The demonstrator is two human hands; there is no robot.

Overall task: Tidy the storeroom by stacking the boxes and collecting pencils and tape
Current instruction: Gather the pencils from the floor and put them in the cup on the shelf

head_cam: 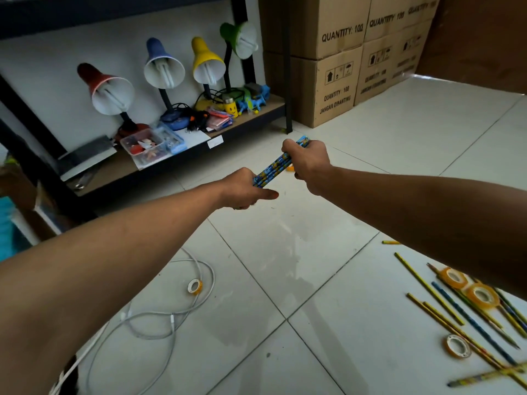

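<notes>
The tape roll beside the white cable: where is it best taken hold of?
The tape roll stands tilted on its edge, hole facing the camera. Probably best gripped across its flat faces, thumb and finger coming from above; the white cable curves close behind it.

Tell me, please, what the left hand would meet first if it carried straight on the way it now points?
Probably the right hand: the left hand points up and right along the pencil bundle both hold. Depth is unclear.

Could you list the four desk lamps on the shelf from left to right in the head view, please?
Red lamp → blue lamp → yellow lamp → green lamp.
</notes>
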